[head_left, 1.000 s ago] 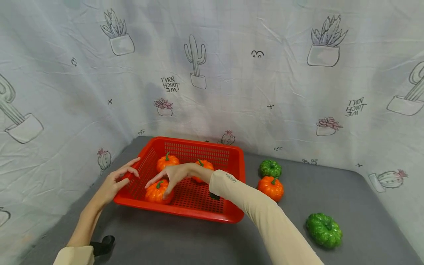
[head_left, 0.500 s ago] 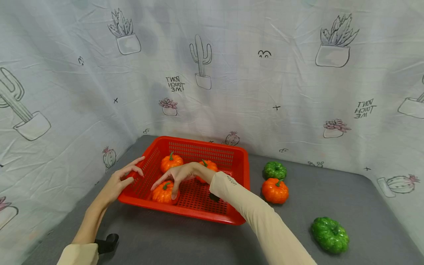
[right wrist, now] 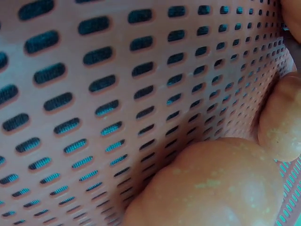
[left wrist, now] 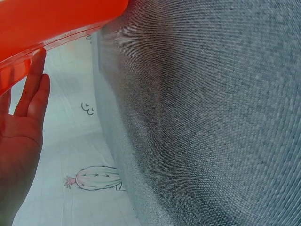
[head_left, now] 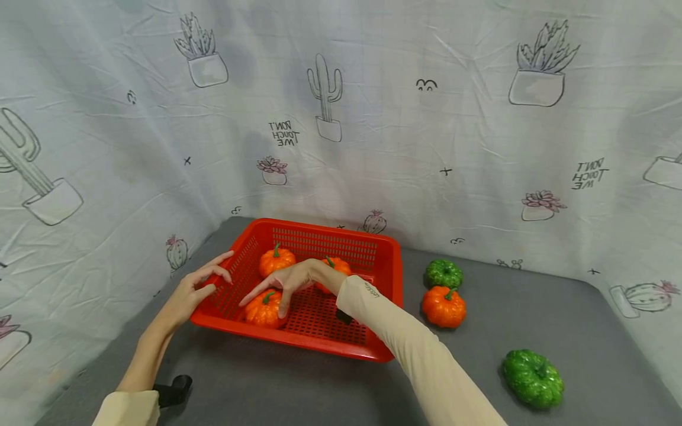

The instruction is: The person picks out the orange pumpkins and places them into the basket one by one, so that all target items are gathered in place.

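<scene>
A red slotted plastic basket [head_left: 298, 338] sits on the grey surface. At its left rim is my left hand [head_left: 185, 297]; in the left wrist view its fingers [left wrist: 35, 89] are extended against the rim. My right hand [head_left: 289, 281] reaches inside, thumb and fingers spread over and around an orange pumpkin [head_left: 260, 314] on the basket floor near the front left corner. Two more orange pumpkins stand in the basket, a back-left pumpkin [head_left: 276, 264] and a middle pumpkin [head_left: 341, 265] partly hidden by my right wrist. The right wrist view shows a pumpkin [right wrist: 216, 188] beside the slots.
Right of the basket stand a green pumpkin [head_left: 444, 274] and an orange pumpkin [head_left: 444, 307] close together. Another green pumpkin [head_left: 533, 378] lies nearer the front right. A white cactus-print cloth [head_left: 399, 118] hangs behind and at the left.
The head view has shifted slightly, moving everything a little to the right. My right fingers drew in toward the front pumpkin, then spread a little wider. The left hand stays at the rim.
</scene>
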Motion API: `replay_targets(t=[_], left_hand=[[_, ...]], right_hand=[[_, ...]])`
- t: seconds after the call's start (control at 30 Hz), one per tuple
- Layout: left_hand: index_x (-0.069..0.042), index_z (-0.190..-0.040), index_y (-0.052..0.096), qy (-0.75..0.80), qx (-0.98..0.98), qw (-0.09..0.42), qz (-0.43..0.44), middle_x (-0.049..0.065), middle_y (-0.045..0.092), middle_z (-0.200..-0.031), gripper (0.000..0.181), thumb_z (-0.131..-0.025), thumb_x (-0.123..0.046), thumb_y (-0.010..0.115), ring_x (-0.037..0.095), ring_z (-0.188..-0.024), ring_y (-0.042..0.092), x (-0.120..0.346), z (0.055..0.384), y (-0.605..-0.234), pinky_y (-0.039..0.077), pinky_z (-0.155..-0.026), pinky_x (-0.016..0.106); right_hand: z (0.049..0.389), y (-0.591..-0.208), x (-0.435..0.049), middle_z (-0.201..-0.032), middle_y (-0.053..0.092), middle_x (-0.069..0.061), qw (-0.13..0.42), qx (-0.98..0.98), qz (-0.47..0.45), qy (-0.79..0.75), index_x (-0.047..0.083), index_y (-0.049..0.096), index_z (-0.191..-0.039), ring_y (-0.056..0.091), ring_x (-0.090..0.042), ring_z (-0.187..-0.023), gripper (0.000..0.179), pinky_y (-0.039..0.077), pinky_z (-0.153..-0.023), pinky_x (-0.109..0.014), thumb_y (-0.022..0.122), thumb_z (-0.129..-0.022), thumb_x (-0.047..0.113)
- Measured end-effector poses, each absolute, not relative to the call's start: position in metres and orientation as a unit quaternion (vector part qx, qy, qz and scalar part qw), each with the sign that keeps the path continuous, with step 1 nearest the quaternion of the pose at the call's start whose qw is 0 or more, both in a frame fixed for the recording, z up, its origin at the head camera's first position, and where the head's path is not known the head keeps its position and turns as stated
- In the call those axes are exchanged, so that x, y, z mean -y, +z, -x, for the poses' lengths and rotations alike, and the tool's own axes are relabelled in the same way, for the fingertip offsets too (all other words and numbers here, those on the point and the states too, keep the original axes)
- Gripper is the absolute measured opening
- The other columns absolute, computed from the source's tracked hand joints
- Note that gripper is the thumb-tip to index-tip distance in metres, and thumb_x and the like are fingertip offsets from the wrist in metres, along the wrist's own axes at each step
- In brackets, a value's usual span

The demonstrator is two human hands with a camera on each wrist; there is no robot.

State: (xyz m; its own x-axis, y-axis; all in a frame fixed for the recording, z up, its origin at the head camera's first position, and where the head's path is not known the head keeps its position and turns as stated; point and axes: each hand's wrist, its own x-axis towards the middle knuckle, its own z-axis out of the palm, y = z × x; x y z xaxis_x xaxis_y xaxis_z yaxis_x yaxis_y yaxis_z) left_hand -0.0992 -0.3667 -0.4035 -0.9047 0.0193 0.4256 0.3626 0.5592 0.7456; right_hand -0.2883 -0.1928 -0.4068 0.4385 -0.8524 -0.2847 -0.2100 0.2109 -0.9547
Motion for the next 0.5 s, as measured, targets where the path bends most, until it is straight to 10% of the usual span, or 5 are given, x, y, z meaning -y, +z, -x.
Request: replay_targets(t=[0.13,0.33,0.5], left_hand=[[-0.002,-0.099,0.059,-0.449,0.867,0.187,0.107,0.019,0.038,-0.147,0.015,-0.095,0.003,0.045,0.004,-0.135,0.031,0.3672,0.1000,-0.4039,0.024,-0.098,0.022],[-0.002,-0.098,0.059,-0.455,0.865,0.186,0.104,0.021,0.038,-0.147,0.014,-0.095,0.002,0.046,0.002,-0.134,0.031,0.3680,0.1013,-0.4040,0.020,-0.099,0.060],[-0.001,-0.098,0.059,-0.455,0.865,0.185,0.101,0.022,0.037,-0.146,0.014,-0.094,0.003,0.046,0.000,-0.133,0.030,0.3682,0.1006,-0.4048,0.020,-0.098,0.063]], right_hand=[[0.2875,-0.4069,0.1926,-0.157,0.021,-0.012,0.635,-0.457,0.566,-0.259,-0.006,0.024,-0.147,0.035,0.003,-0.125,0.077,0.039,-0.098,-0.027,0.056,-0.080,-0.024],[0.2856,-0.4069,0.1929,-0.157,0.022,-0.009,0.639,-0.455,0.562,-0.263,-0.004,0.024,-0.148,0.037,0.002,-0.123,0.079,0.041,-0.096,-0.028,0.058,-0.079,-0.023],[0.2845,-0.4084,0.1933,-0.156,0.024,-0.011,0.636,-0.449,0.570,-0.264,-0.004,0.024,-0.148,0.040,-0.001,-0.124,0.082,0.036,-0.103,-0.029,0.060,-0.077,-0.023]])
